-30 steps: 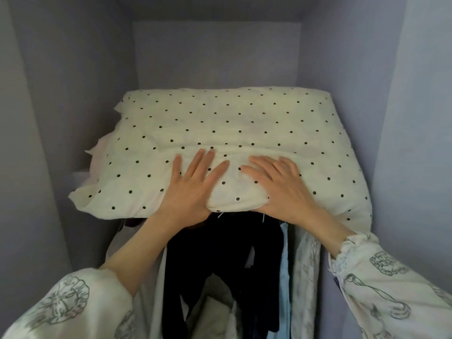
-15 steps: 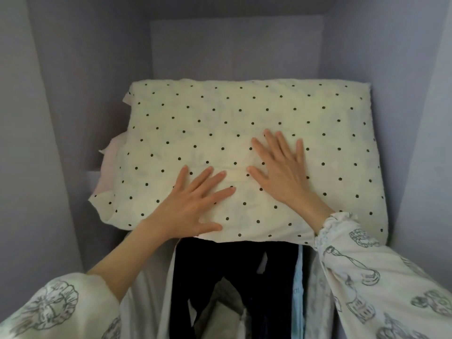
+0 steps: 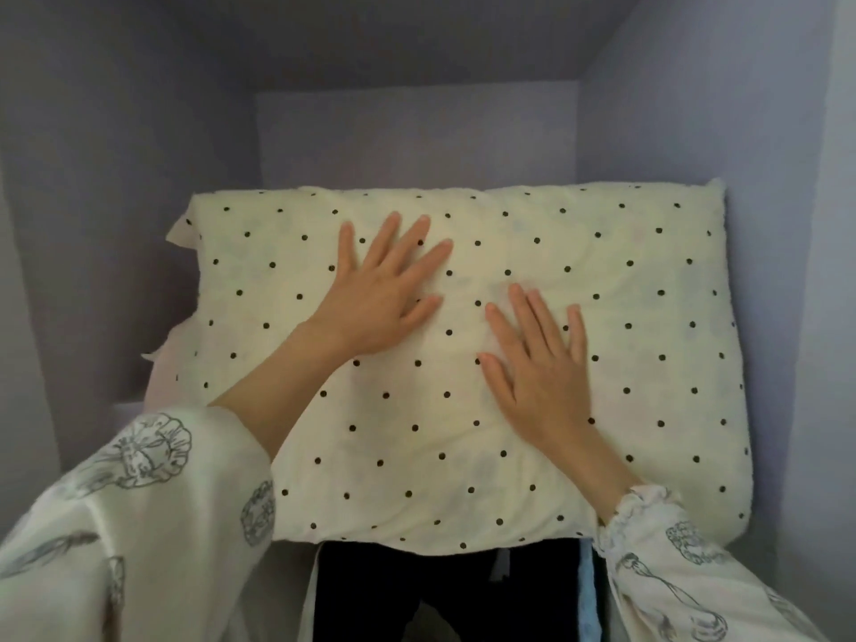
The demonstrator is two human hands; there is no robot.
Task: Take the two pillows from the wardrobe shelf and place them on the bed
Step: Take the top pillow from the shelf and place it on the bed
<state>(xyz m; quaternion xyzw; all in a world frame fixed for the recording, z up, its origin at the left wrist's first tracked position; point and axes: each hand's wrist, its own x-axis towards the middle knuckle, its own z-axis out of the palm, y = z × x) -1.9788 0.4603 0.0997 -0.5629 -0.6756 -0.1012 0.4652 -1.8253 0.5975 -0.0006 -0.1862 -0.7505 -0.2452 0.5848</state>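
Hands have slid deeper across the pillow [image 3: 579,289] since half a second ago: the left hand [image 3: 384,298], then near the front edge, now lies past the middle toward the back-left, and the right hand [image 3: 539,368] sits a little behind the centre. Both lie palm down, fingers spread flat on the polka-dot cover, each grip open and pinching nothing. Patterned sleeves [image 3: 139,512] reach in from both lower corners. The pillow rests on the wardrobe shelf [image 3: 127,407], its front edge hanging over dark hanging clothes [image 3: 444,595] below. A pale second layer [image 3: 173,359] peeks out under its left side; whether it is the other pillow I cannot tell. The right edge meets the wardrobe wall [image 3: 695,108]; open room remains at left, behind and above.
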